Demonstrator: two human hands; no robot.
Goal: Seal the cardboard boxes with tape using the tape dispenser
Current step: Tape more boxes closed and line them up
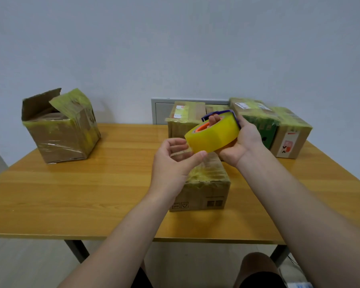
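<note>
Above the near box, my right hand (242, 140) has its fingers (213, 120) curled through the core of the tape dispenser (213, 136) and grips it clear of the counter (92, 194). My left hand (170, 161) is loosely curled, thumb tip on the yellow roll, gripping nothing I can see. The near box (204, 194) already carries tape across its top. I judge the job well along: the far-right boxes (287, 129) look taped shut, while the far-left box (60, 129) stands with flaps up — contents unclear.
</note>
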